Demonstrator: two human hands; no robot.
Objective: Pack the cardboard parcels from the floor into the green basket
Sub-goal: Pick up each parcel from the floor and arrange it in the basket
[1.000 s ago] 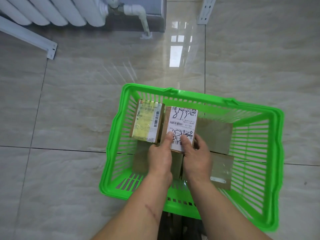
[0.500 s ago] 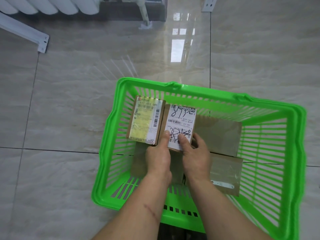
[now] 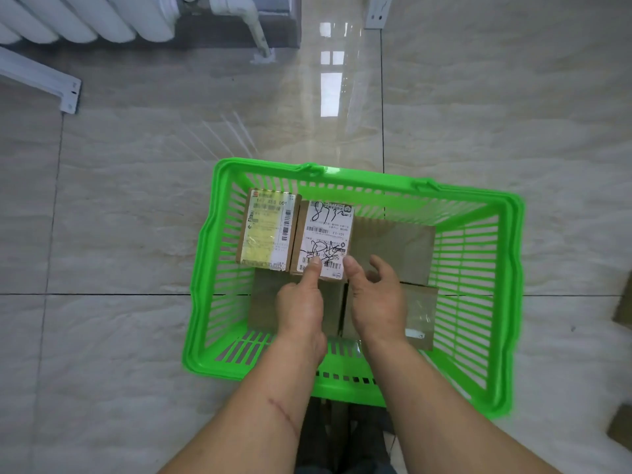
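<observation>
A green basket (image 3: pixel 506 302) is seen on the tiled floor (image 3: pixel 119 200), slightly right of centre; five cardboard parcels are counted inside it. A parcel with a yellowed label (image 3: pixel 268 230) is lodged at the basket's 10 o'clock, against the left wall; a parcel with a white label (image 3: pixel 325 230), marked with handwritten digits and a scribble, is set just beside it on its right, the two touching along their long sides. A plain brown parcel (image 3: pixel 400 248) is placed at 1 o'clock of the basket's interior; two lower parcels are noted toward 6 o'clock, one plain (image 3: pixel 265 302), one under clear tape (image 3: pixel 420 313), both partly hidden by the hands.

The left hand (image 3: pixel 301 309) is held over the plain lower parcel; its thumb is laid on the near edge of the white label; the other fingers are hidden, so whether the parcel is grasped cannot be told. The right hand (image 3: pixel 376 299) is held just beside it at 3 o'clock; thumb at the label's near right corner, fingers loosely spread, nothing clasped.

More cardboard (image 3: pixel 624 302) is cut off at the right frame edge, on the floor; a white radiator (image 3: pixel 85 18) is recorded at 11 o'clock, well apart from the basket.
</observation>
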